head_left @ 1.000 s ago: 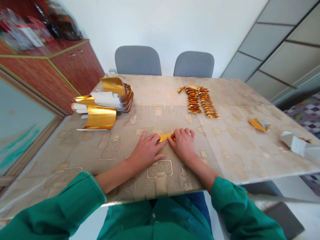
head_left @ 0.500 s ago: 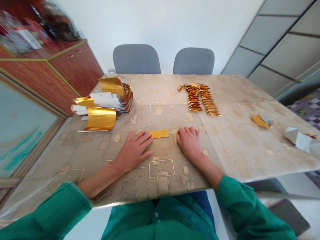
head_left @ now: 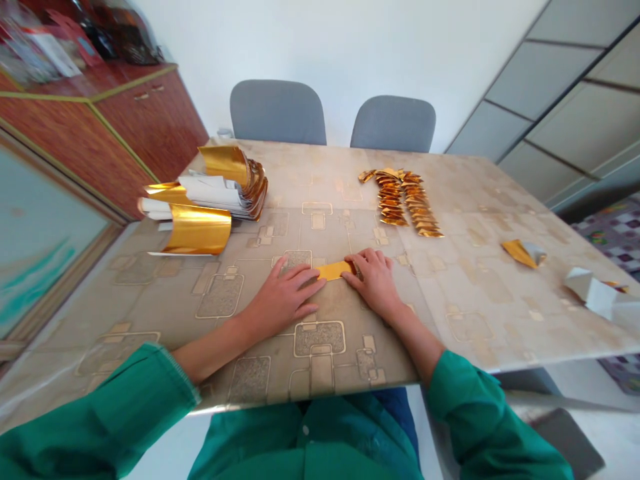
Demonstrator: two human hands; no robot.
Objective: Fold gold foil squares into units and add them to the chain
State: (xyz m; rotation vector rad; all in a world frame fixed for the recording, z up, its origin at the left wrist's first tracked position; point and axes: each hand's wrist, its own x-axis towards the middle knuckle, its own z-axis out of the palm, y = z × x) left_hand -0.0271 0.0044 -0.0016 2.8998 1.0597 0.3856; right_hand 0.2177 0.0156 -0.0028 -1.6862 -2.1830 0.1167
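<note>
My left hand (head_left: 287, 300) and right hand (head_left: 374, 283) lie flat and open, pinning a gold paper strip (head_left: 336, 270) between them on the patterned beige bench (head_left: 465, 293), grey chairs (head_left: 278, 112) beyond.

You're sitting at a beige patterned table (head_left: 450, 280), with one grey chair (head_left: 277, 112) and a second grey chair (head_left: 395, 123) facing you against a plain white wall (head_left: 340, 47). A reddish wooden cabinet (head_left: 100, 127) is running along your left, grey panelled doors (head_left: 565, 100) are slanting down your right, and soft daylight is falling over a chequered rug (head_left: 620, 227).
</note>
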